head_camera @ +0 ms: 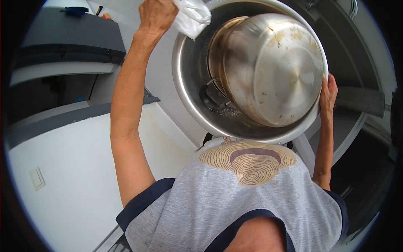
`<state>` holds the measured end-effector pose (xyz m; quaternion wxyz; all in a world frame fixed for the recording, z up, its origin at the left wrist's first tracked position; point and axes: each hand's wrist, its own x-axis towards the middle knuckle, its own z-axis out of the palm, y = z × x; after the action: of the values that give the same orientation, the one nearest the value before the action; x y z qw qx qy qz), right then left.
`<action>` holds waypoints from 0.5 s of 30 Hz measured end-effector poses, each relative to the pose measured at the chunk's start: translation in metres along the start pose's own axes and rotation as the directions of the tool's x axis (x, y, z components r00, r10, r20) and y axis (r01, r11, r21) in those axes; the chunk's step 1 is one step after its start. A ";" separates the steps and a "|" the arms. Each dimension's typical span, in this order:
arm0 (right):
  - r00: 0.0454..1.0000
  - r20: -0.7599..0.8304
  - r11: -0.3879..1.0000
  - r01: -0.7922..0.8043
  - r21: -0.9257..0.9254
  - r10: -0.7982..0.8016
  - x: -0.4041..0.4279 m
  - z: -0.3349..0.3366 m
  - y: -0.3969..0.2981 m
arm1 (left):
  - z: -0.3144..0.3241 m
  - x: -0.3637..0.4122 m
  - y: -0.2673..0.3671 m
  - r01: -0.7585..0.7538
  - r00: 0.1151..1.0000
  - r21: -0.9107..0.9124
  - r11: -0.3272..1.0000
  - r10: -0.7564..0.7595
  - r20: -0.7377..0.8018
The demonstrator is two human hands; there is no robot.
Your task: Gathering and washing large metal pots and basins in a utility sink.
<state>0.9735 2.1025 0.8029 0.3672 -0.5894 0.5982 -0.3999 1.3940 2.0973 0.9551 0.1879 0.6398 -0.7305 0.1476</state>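
Note:
My left hand (157, 14) grips a crumpled white plastic bag (193, 19) above the upper left rim of a large stainless-steel basin (185, 82). At the basin's right rim, my right hand (328, 93) has its fingers curled round the edge. A big metal pot (289, 72) lies tilted inside the basin, its stained base facing up and towards the right. One dark looped handle (209, 97) of the pot shows at the lower left. White grains or suds are on the basin floor beside that handle. The pot's opening is hidden.
A dark grey countertop (72, 31) stands at the upper left, with a blue item (76, 11) on it. A white wall or panel (82, 163) with a light switch (37, 179) is at the lower left. Dark fixtures line the right side. The basin is close against my shirt (226, 201).

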 end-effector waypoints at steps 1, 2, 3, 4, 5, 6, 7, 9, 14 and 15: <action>1.000 0.005 1.000 0.020 0.001 -0.020 0.000 0.002 -0.002 | -0.005 0.002 -0.002 0.010 1.000 0.008 1.000 -0.010 -0.017; 1.000 0.008 0.999 -0.007 0.045 0.007 0.000 0.004 -0.003 | -0.011 0.004 -0.004 0.031 1.000 -0.160 0.987 -0.031 0.000; 0.999 0.007 0.995 -0.041 0.088 0.040 -0.001 0.004 -0.004 | -0.015 0.007 -0.003 0.044 0.999 -0.329 0.943 -0.039 0.021; 1.000 0.002 0.995 -0.029 0.094 0.029 -0.002 0.005 -0.004 | -0.021 0.007 -0.007 0.095 0.991 -0.367 0.925 -0.053 0.122; 1.000 -0.008 0.995 -0.020 0.093 0.021 -0.003 0.005 -0.004 | -0.019 0.006 -0.013 0.086 0.993 -0.370 0.925 -0.047 0.112; 1.000 0.004 0.994 -0.028 0.107 0.028 -0.003 0.007 -0.005 | -0.012 0.001 -0.022 0.148 0.984 -0.530 0.835 -0.071 0.163; 0.999 0.018 0.992 -0.037 0.122 0.035 -0.004 0.008 -0.007 | -0.006 -0.005 -0.030 0.212 0.972 -0.667 0.714 -0.085 0.219; 0.999 0.019 0.993 -0.052 0.105 0.050 -0.004 0.007 -0.009 | 0.010 -0.013 -0.043 0.239 0.967 -0.722 0.650 -0.093 0.236; 0.998 0.028 0.994 -0.059 0.094 0.056 -0.003 0.007 -0.011 | 0.015 -0.024 -0.044 0.414 0.910 -0.717 0.560 -0.247 0.333; 0.998 0.028 0.994 -0.062 0.093 0.059 -0.003 0.006 -0.010 | 0.011 -0.023 -0.042 0.430 0.901 -0.783 0.450 -0.269 0.340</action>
<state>0.9836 2.1056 0.8095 0.4139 -0.5580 0.5917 -0.4088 1.4374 2.1069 0.9341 0.4372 0.6144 -0.5741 -0.3191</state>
